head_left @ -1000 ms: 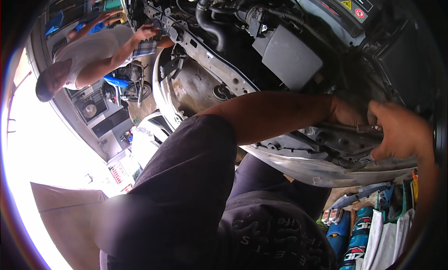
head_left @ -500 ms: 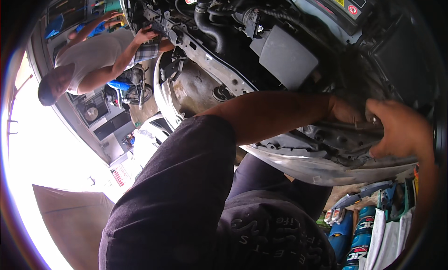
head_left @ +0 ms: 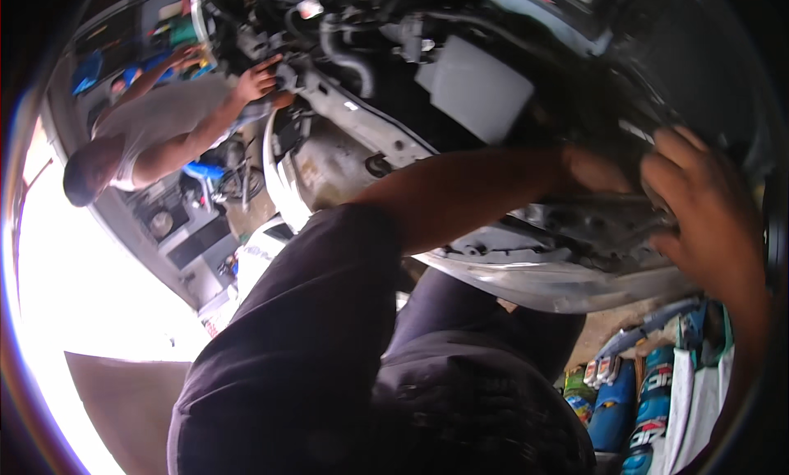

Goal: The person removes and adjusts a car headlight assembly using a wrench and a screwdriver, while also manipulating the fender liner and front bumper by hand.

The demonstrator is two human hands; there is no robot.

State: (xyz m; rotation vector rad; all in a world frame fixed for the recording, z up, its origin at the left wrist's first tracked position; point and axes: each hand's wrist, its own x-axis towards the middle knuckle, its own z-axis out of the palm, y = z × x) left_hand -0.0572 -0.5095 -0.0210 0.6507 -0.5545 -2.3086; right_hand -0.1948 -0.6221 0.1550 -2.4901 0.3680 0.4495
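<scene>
My left hand (head_left: 600, 171) reaches into the shadowed right side of an open car engine bay, its fingertips hidden. Just right of it, my right hand (head_left: 690, 204) has curled fingers and a lowered thumb, around something small that blur and shadow hide. Both are low by the body panel edge (head_left: 534, 286) near the headlamp area. Above them sit a grey plastic box cover (head_left: 481, 89), a dark housing (head_left: 699, 56) and a black hose (head_left: 362, 76); the long metal crossmember (head_left: 353, 117) runs leftward.
A co-worker (head_left: 156, 130) in a white top leans at the car's far front, hands on it. Behind are a motorbike (head_left: 242, 179) and blue items. At lower right lie blue bottles (head_left: 649, 409) and white cloths or packets (head_left: 699, 393); a brown panel (head_left: 123, 401) stands lower left.
The view has shifted and blurred. My right hand's fingers have moved up, and my left hand slightly up and left. The co-worker's near hand has shifted on the car.
</scene>
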